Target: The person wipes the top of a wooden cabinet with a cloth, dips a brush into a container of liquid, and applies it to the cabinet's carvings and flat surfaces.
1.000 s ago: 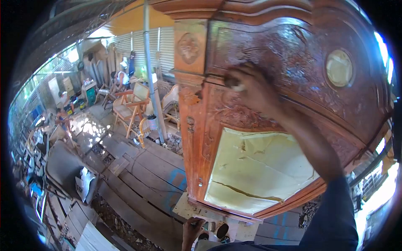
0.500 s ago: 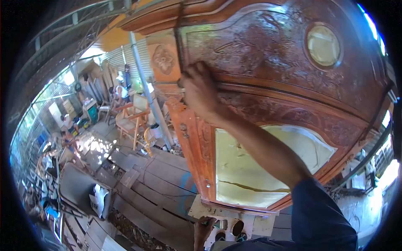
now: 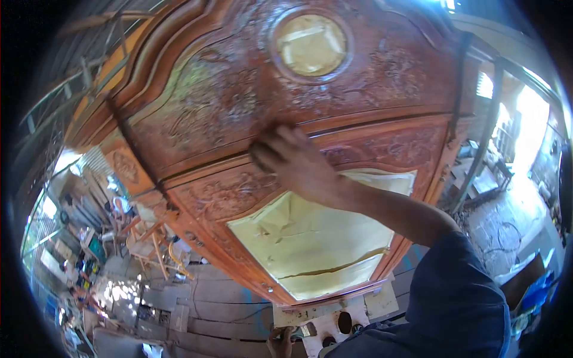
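A large reddish-brown carved wooden cabinet (image 3: 239,101) fills the middle of the view, its upper panel glossy around a round covered opening (image 3: 310,45). Pale yellow paper (image 3: 322,238) covers the lower panel. Over the ledge between the two panels is my right hand (image 3: 298,164), its fingers wrapped round a dark pad (image 3: 262,156) pressed to the wood. My left hand (image 3: 279,343) is low at the bottom edge, beside a pale board with holes (image 3: 325,330); its fingers look curled, and what they hold is too small to make out.
Wooden chairs (image 3: 149,241) stand at the left on a plank floor (image 3: 221,310). Cluttered items and a dark seat (image 3: 119,345) lie at the lower left. A metal post (image 3: 482,134) rises on the right, near a blue object (image 3: 537,289).
The view has swung to the right, so the cabinet appears more centred. My right hand has moved from the cabinet's left edge rightward along the ledge.
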`<state>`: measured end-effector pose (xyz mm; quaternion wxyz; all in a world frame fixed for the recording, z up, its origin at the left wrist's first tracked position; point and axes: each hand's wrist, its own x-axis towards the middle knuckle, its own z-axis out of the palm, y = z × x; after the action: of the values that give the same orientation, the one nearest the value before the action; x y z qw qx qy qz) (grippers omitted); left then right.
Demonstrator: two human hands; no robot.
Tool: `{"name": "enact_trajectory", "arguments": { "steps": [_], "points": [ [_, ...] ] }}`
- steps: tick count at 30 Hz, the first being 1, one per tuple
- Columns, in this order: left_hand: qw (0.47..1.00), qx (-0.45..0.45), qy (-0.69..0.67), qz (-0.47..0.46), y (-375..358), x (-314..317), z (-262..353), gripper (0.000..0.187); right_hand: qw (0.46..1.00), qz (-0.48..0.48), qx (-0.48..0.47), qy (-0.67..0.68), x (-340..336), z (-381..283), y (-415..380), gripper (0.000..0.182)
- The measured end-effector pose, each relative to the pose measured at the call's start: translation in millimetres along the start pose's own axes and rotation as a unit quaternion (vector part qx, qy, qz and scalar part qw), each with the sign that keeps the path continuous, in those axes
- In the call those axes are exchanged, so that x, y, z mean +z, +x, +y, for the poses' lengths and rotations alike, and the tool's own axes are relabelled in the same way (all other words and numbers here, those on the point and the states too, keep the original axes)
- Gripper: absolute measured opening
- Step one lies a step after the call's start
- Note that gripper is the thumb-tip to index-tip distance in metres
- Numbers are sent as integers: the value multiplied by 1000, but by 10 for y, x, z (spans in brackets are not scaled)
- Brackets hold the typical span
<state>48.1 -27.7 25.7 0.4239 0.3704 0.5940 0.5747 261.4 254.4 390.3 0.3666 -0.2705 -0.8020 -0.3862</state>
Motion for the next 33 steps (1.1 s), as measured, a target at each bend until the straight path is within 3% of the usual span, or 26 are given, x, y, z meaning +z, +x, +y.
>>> {"name": "enact_trajectory", "arguments": {
  "steps": [5, 9, 11, 13, 16, 18, 20, 21, 23, 26, 27, 31, 33],
  "points": [
    [997, -31, 54, -49, 59, -15, 27, 21, 989, -21, 145, 1, -729, 847, -938, 58],
    [989, 15, 130, -70, 169, -93, -165, 21, 929, -98, 300, -191, -1282, 1523, -1631, 51],
    [990, 0, 121, -76, 148, -65, -116, 21, 919, -68, 294, -253, -1568, 1874, -1867, 47],
    [991, -22, 107, -78, 127, -41, -58, 20, 883, -73, 353, -300, -1740, 2179, -2097, 43],
    [991, -22, 106, -81, 135, 33, 3, 20, 900, -7, 385, -203, -1565, 2180, -2203, 41],
    [990, -19, 108, -90, 147, 80, 24, 20, 892, 10, 434, -127, -1497, 1829, -1984, 42],
    [989, -15, 110, -99, 161, 115, 53, 20, 935, -4, 291, -205, -1530, 1600, -1866, 49],
    [988, -15, 113, -103, 155, 107, 68, 20, 931, -5, 297, -210, -1618, 1675, -1943, 49],
    [987, -13, 115, -107, 177, 120, 79, 20, 875, -53, 406, -260, -1757, 1928, -2008, 51],
    [988, -13, 109, -109, 166, 162, 75, 20, 899, 20, 410, -151, -1752, 1930, -2058, 52],
    [987, -15, 111, -113, 162, 167, 84, 20, 922, 34, 353, -157, -1752, 1997, -2096, 50],
    [986, -14, 111, -121, 160, 254, 130, 20, 924, -31, 363, -114, -2131, 2375, -1853, 42],
    [985, -13, 112, -128, 160, 306, 161, 20, 934, 35, 238, -264, -2259, 2616, -1636, 28]
  ]
}}
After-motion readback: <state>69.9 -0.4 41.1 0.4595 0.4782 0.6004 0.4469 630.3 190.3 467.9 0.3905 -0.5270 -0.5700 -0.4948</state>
